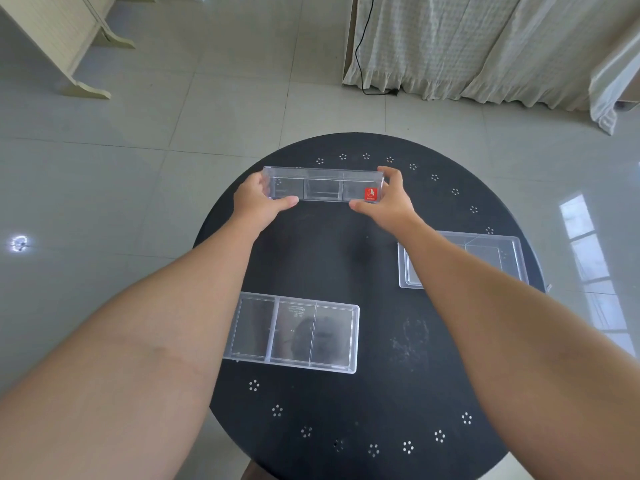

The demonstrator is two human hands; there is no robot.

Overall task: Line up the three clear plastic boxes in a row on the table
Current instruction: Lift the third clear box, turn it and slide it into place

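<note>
Both hands grip one clear box (pixel 322 184) at the far side of the round black surface (pixel 346 244): the left hand (pixel 258 200) pinches its left end, the right hand (pixel 388 199) its right end. A red sticker (pixel 370 194) marks its front; the writing is too small to read. A second box (pixel 294 332) lies near the front, a third (pixel 485 251) to the right.

View: one, head-mounted, wide-angle. Direction: forward and steeply downward, onto a round black surface (pixel 363 258) seen from above at arm's reach. Both forearms are seen entering from the bottom corners. Tiled floor (pixel 173 133) and a curtain (pixel 485 46) are taken in beyond the far rim. Straight lines are bowed toward the frame edges.
</note>
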